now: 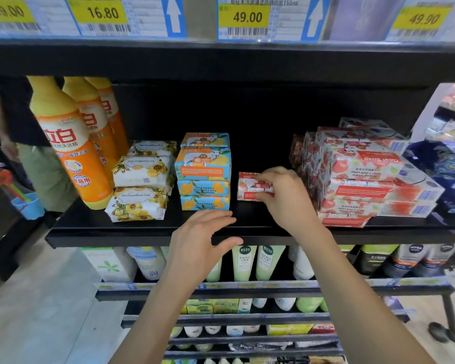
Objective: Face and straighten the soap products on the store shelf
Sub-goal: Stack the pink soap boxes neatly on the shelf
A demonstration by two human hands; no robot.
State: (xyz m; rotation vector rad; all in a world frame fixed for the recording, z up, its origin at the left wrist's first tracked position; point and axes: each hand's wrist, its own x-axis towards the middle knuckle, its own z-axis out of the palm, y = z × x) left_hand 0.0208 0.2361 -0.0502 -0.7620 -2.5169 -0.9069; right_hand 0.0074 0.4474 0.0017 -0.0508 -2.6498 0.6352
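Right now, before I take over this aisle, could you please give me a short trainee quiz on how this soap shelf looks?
1. True or false: the right grip pinches the small red-and-white cardboard soap box.
2. What sits immediately left of the stacked blue-and-yellow cardboard soap boxes? A) green plastic tubes B) white floral paper-wrapped soap bars C) dark blue tins
3. What does the left grip, by the front edge of the black shelf, hold?
Key: 1 true; 2 B; 3 nothing, its fingers are spread open.
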